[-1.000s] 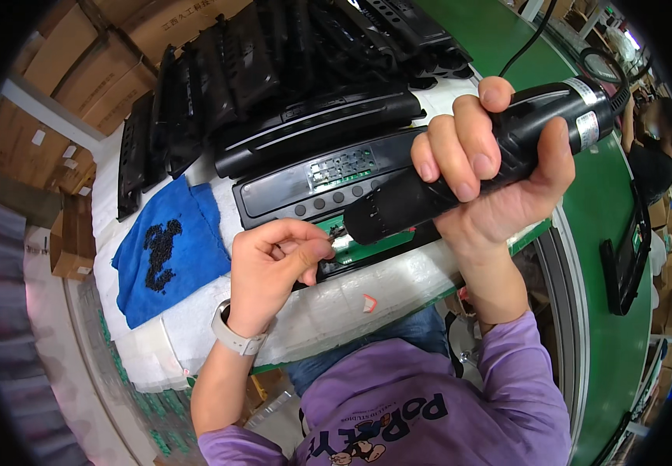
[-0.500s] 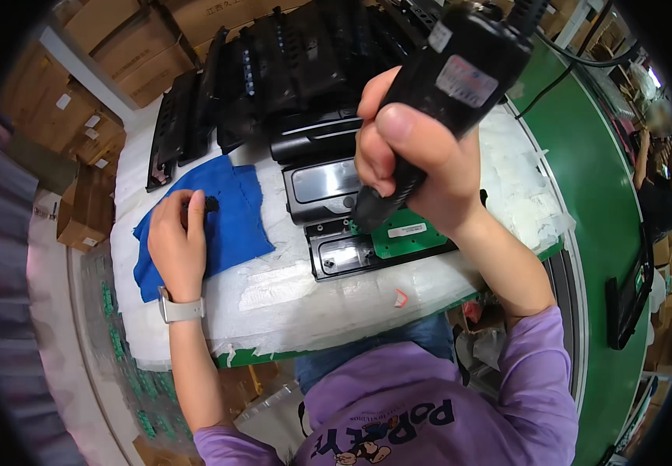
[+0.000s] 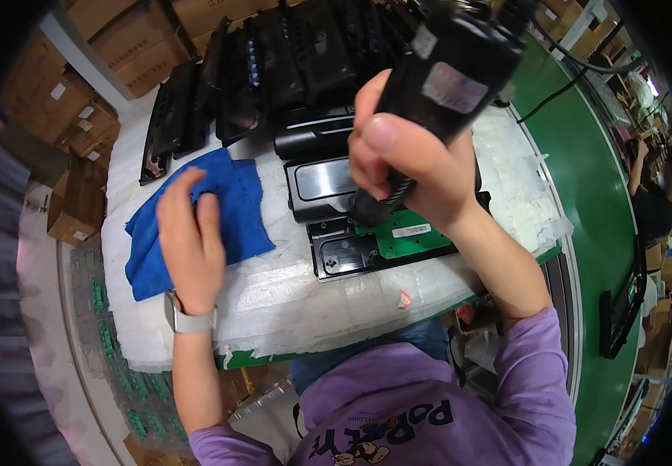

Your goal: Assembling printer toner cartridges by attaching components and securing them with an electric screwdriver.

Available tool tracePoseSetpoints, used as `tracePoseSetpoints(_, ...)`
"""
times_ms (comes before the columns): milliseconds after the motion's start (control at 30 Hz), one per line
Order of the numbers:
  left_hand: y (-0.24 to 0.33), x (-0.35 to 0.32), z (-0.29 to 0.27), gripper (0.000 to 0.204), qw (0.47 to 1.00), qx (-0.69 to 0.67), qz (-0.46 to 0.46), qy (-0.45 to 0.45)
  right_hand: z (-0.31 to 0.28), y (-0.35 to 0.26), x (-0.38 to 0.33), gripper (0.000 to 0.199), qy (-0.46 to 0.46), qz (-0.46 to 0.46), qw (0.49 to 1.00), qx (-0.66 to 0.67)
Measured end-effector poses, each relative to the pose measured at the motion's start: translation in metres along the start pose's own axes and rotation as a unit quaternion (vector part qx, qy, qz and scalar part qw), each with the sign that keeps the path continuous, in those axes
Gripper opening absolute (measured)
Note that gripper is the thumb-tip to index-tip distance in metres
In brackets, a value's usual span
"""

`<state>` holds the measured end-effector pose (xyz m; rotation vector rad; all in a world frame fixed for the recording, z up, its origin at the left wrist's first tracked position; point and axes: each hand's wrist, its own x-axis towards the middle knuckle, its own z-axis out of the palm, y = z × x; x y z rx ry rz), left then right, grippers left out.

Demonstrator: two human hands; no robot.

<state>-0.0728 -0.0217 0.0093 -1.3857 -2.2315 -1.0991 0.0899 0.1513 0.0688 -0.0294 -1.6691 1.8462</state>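
Observation:
My right hand [image 3: 410,159] grips a black electric screwdriver [image 3: 437,85] held upright, its tip down over a black plastic panel [image 3: 351,248] with a green circuit board [image 3: 410,233] set in it. My left hand [image 3: 192,241] lies on a blue cloth [image 3: 235,206] spread on the white foam-covered table, fingers bent over small dark bits on the cloth. What the fingers pinch is hidden. A pale watch sits on that wrist.
Several black plastic panels [image 3: 274,70] are stacked at the back of the white foam sheet [image 3: 313,295]. A green conveyor belt [image 3: 600,194] runs along the right, with another black part [image 3: 623,303] on it. Cardboard boxes [image 3: 72,124] stand at the left. Another person [image 3: 654,194] works far right.
The screwdriver swung from lying across the panel to upright above it. My left hand moved from the panel's front to the blue cloth and has slid slightly right on it.

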Motion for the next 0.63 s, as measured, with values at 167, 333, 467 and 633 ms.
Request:
tracePoseSetpoints(167, 0.036, -0.010, 0.011, 0.025, 0.945, -0.205, 0.172, -0.186, 0.011, 0.003, 0.009, 0.020, -0.026, 0.006, 1.000, 0.002)
tracePoseSetpoints(333, 0.052, -0.025, 0.023, 0.031, 0.933, -0.112, 0.262, -0.221, 0.007, 0.001, 0.008, 0.021, -0.031, 0.015, 0.999, -0.010)
tracePoseSetpoints(467, 0.058, -0.025, 0.027, 0.029, 0.925, -0.059, 0.287, -0.240, 0.010, 0.000, -0.002, 0.015, -0.044, -0.020, 0.999, -0.023)
tracePoseSetpoints(633, 0.074, -0.030, 0.037, 0.028, 0.920, -0.007, 0.309, -0.240, -0.015, -0.014, -0.018, 0.028, -0.037, -0.006, 0.995, 0.094)
